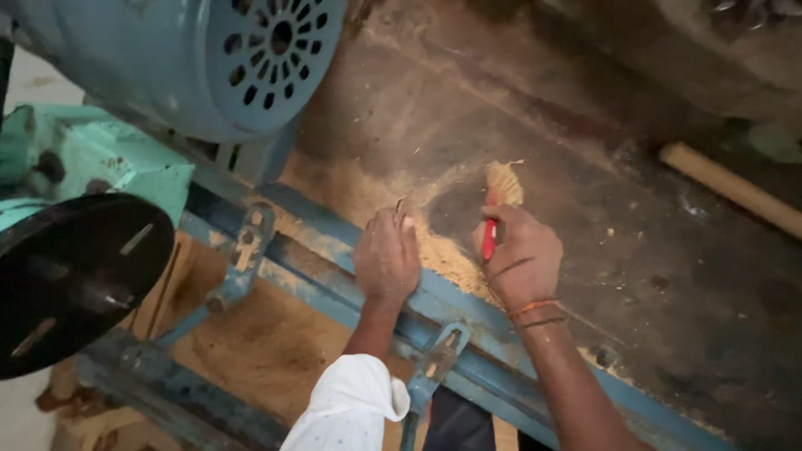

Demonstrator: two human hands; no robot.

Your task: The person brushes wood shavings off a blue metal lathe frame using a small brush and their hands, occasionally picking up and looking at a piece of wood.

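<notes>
We note a red-handled brush [491, 238] with pale straw bristles, tan sawdust [359, 196] on a dark brown floor [668, 250], a blue frame rail [334, 284] (paint worn), a light blue motor housing [184, 58], a black wheel [71, 280], and a white sleeve [351, 409].

Dim, dusty concrete floor [601, 250] strewn with sawdust [351, 188]; blue metal frame [334, 284], blue motor housing [209, 58], wooden stick [735, 188] lying at right.

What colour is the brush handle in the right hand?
Red, with pale straw-coloured bristles; the brush shows in the head view, gripped by the right hand.
</notes>
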